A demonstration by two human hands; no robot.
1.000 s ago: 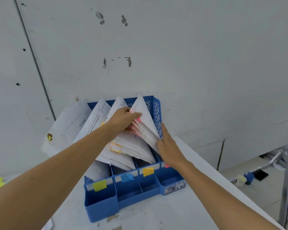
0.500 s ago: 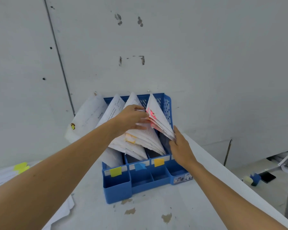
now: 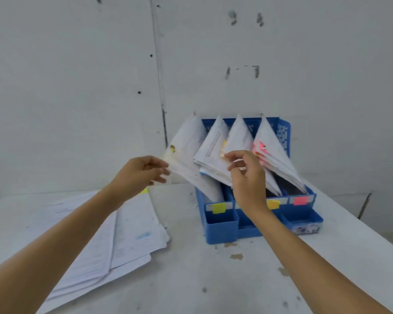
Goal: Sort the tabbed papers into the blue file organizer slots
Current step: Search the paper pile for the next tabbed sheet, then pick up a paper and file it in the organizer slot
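Head view: we note all four slots of the organizer (image 3: 220, 230) holding filed papers (image 3: 213, 146); a loose pile (image 3: 123, 234) lies on the table (image 3: 213, 279) beside it, so sorting looks partway done; left hand (image 3: 138, 175) pinches the leftmost sheaf's edge; right hand (image 3: 247, 180) curls loosely at the middle sheaves, and we cannot tell if it holds any.

No text can be read: print on the papers (image 3: 210, 145) in the organizer (image 3: 221, 232) is blurred, and its front sticker (image 3: 307, 228) is too small.
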